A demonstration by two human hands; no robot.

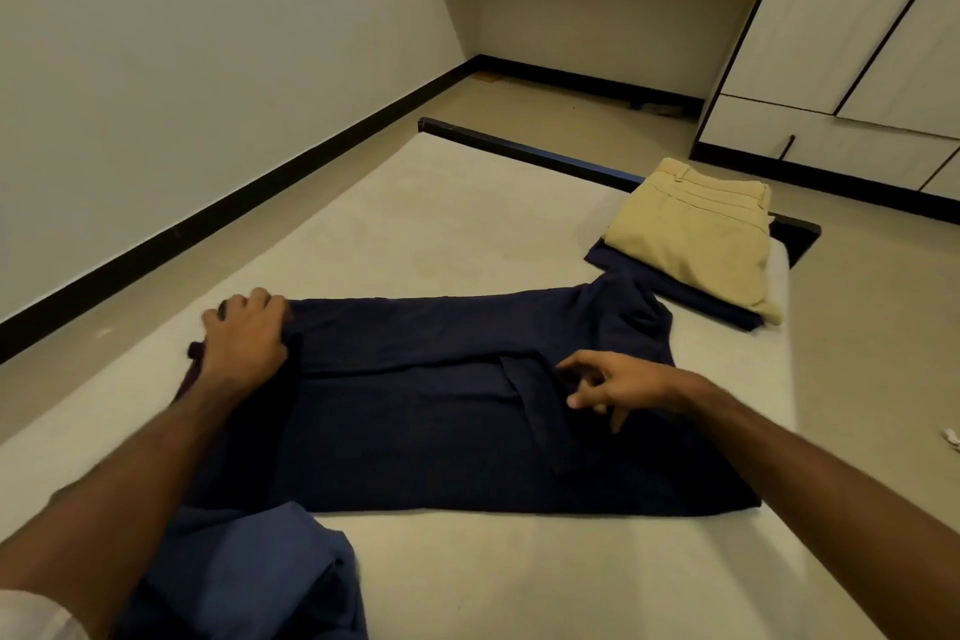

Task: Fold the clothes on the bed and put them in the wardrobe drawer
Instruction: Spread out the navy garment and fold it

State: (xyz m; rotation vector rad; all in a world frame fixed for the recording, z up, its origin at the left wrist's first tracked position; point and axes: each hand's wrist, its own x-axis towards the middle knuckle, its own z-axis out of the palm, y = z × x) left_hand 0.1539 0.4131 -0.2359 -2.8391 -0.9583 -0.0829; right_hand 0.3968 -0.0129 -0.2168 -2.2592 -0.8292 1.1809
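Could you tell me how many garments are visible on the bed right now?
4: a dark navy garment spread under both hands, blue clothing at the near edge, and folded beige trousers stacked on a folded navy piece at the far corner. More may lie hidden.

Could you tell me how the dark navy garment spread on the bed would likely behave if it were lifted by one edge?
The dark navy cloth garment would probably droop limply: it lies flat with soft creases. It is bunched where the left hand grips it, so it likely gathers rather than slides whole. The folded beige trousers look similarly soft.
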